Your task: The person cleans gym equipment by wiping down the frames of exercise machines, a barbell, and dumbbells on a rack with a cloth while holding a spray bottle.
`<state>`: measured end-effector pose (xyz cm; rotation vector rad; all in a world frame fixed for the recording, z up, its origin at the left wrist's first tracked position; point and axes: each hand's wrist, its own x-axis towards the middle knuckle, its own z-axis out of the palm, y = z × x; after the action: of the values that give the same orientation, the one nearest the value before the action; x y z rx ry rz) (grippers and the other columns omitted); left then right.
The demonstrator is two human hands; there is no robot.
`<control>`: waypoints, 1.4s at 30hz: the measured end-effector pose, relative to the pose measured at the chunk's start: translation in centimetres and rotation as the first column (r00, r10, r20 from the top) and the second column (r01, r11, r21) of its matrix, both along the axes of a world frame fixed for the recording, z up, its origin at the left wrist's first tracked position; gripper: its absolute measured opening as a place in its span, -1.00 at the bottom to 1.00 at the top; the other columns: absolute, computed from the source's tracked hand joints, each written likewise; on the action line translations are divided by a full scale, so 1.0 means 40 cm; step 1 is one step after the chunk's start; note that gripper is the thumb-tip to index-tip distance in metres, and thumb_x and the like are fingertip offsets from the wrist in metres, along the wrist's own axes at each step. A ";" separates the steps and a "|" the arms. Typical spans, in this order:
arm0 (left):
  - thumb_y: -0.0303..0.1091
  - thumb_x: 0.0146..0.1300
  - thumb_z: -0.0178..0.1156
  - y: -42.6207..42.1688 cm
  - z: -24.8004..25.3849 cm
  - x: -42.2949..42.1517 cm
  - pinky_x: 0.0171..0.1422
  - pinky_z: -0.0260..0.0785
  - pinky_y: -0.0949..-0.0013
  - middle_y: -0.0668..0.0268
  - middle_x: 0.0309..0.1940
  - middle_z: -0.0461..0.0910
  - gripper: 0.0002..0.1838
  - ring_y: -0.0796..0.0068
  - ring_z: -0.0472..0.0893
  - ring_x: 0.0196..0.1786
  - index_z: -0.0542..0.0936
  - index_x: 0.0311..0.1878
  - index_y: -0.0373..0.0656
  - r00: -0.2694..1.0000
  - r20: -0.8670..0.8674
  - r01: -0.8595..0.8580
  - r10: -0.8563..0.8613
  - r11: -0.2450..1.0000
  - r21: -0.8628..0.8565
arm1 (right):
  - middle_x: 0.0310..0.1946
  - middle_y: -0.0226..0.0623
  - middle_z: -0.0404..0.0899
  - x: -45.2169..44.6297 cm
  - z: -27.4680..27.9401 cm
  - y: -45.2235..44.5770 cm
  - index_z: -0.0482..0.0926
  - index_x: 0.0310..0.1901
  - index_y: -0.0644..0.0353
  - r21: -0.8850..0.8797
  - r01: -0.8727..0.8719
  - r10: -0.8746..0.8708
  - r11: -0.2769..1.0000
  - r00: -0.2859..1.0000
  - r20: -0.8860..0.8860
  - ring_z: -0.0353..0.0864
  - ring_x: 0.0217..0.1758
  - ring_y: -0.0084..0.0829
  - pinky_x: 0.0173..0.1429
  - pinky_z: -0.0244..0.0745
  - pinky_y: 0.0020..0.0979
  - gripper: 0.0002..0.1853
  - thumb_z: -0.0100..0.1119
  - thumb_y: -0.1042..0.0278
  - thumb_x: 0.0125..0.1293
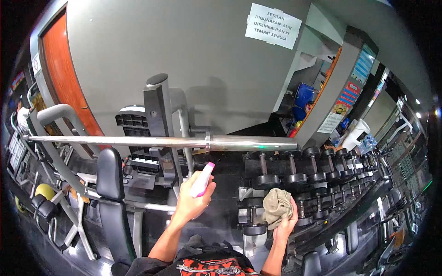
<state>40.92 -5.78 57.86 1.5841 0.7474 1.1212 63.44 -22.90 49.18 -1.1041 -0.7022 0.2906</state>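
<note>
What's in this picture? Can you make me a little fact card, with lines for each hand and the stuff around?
Place: a gym
Left hand: holds a slim white-and-pink bottle
Right hand: holds a crumpled olive-brown cloth
Ahead: a long, shiny silver metal bar, running sideways
Right side: rows of black dumbbells
Left side: a black padded backrest
Wall: a white paper sign with dark capital letters

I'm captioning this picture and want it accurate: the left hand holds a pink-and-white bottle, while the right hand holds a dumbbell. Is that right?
Not quite: what the right hand holds is wrong. The head view shows a crumpled cloth there. The left hand does hold a pink-and-white bottle.
</note>
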 end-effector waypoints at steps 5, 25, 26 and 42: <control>-0.42 0.21 0.24 0.026 0.006 0.054 -0.41 0.40 0.47 0.31 -0.49 0.57 -0.84 0.60 0.55 -0.51 0.53 -0.18 -0.25 0.993 -0.067 0.099 -0.098 0.995 0.011 | 0.19 -0.13 0.45 0.024 0.004 0.051 0.39 0.23 0.33 -0.022 0.078 -0.079 0.997 0.996 -0.051 0.45 0.24 -0.28 0.38 0.29 -0.26 -0.54 0.07 0.40 0.30; -0.50 0.17 0.21 0.101 0.016 0.214 -0.36 0.41 0.39 0.27 -0.52 0.56 -0.91 0.52 0.57 -0.49 0.53 -0.25 -0.22 0.924 -0.052 0.383 -0.380 0.910 0.158 | 0.35 -0.18 0.25 0.002 0.142 0.190 0.24 0.36 0.21 0.077 0.517 -0.515 0.852 0.856 -0.053 0.27 0.38 -0.20 0.45 0.17 -0.16 -0.41 -0.16 0.46 0.22; -0.51 0.16 0.21 0.099 0.012 0.201 -0.36 0.41 0.39 0.27 -0.50 0.56 -0.90 0.52 0.58 -0.48 0.54 -0.24 -0.22 0.929 -0.027 0.368 -0.368 0.919 0.142 | 0.35 -0.18 0.25 0.006 0.149 0.212 0.24 0.36 0.21 0.073 0.519 -0.517 0.851 0.854 -0.052 0.27 0.38 -0.20 0.45 0.17 -0.16 -0.41 -0.16 0.46 0.22; -0.64 0.15 0.15 0.095 -0.086 -0.092 -0.50 0.45 0.48 0.19 -0.42 0.62 -0.89 0.51 0.61 -0.56 0.52 -0.23 -0.32 0.973 0.052 0.195 -0.224 0.923 0.330 | -0.07 -0.22 0.60 -0.145 0.128 0.506 0.70 -0.07 0.01 0.213 0.189 -0.266 0.959 0.329 0.906 0.60 0.00 -0.10 0.10 0.50 -0.07 -0.57 0.18 0.54 -0.06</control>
<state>37.23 -1.98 54.41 1.8252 0.3325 1.1888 57.65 -2.67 54.29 -1.2396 -1.5507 -0.7247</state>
